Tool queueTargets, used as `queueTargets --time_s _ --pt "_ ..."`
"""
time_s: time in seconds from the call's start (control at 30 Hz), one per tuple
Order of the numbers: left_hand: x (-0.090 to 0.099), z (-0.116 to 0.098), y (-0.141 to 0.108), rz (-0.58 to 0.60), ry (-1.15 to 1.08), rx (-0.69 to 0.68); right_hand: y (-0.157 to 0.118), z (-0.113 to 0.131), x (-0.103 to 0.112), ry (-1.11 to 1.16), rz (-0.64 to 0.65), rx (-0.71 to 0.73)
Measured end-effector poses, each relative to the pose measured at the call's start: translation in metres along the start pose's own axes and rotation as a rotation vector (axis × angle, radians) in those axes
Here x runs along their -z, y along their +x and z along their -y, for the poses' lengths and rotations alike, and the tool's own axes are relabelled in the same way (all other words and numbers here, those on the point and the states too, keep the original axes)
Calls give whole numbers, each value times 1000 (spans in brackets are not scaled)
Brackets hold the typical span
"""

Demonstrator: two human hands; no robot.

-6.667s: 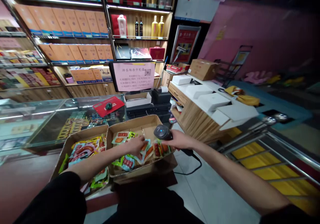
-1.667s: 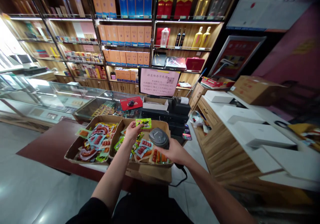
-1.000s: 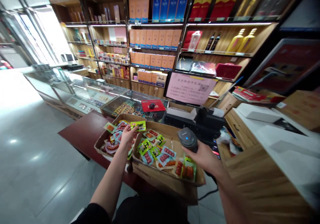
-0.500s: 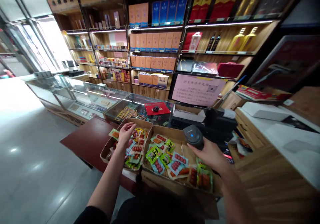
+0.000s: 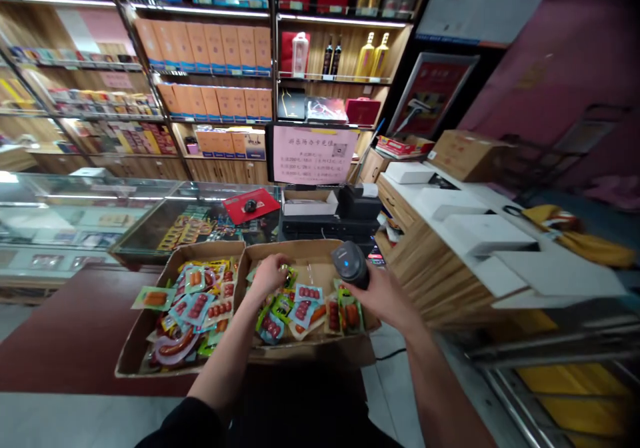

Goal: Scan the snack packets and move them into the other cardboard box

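My right hand (image 5: 377, 291) is wrapped round a dark handheld scanner (image 5: 351, 264) with a blue light, above the right end of the right cardboard box (image 5: 320, 251). Over the left part of that box is my left hand (image 5: 270, 276), its fingers bent down onto a green packet (image 5: 289, 277); the fingertips are partly hidden. Several sealed sausage packets (image 5: 309, 293) lie in this box. The left cardboard box (image 5: 131, 341) beside it is full of similar packets (image 5: 198, 307), and one orange packet (image 5: 156, 298) lies over its left edge.
Behind the boxes are a glass counter (image 5: 145, 225), a red sheet (image 5: 250, 206) with a small black object, and a screen with a pink notice (image 5: 315, 155). A brown table (image 5: 65, 328) is at left, white boxes (image 5: 480, 235) at right. Stocked shelves line the back.
The view has turned to the right. My left hand has moved from over the left box into the right box, down to the packets. My right hand still holds the scanner.
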State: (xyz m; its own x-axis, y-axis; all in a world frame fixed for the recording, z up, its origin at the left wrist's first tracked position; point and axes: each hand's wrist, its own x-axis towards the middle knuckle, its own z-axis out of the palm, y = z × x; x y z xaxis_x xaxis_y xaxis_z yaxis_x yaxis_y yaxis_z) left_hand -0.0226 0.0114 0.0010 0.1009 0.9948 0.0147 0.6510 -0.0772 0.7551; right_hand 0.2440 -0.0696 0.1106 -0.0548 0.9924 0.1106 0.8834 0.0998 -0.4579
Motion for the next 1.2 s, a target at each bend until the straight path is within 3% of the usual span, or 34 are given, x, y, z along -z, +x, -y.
queueTargets --time_s 0.2,0.37,0.47,0.57,0.7,0.83,1.03,1.2 --pt "-24 -32 -8 302 262 -1 -2 -10 9 64 105 26" --pt "-41 -41 -19 477 410 45 4 -16 10 136 161 90" --pt "-52 -38 -23 399 399 32 8 -19 9 155 187 126" --pt "-54 -32 -21 280 260 123 12 -21 11 158 204 142" --pt "-41 -24 -18 30 33 197 15 -24 16 210 226 186" --pt "-28 -30 -22 -215 -269 279 14 -29 18 239 237 227" --pt "-27 -53 -28 -302 -990 270 9 -30 19 257 260 264" --pt "-24 -61 -30 -371 -1113 251 3 -27 19 291 295 301"
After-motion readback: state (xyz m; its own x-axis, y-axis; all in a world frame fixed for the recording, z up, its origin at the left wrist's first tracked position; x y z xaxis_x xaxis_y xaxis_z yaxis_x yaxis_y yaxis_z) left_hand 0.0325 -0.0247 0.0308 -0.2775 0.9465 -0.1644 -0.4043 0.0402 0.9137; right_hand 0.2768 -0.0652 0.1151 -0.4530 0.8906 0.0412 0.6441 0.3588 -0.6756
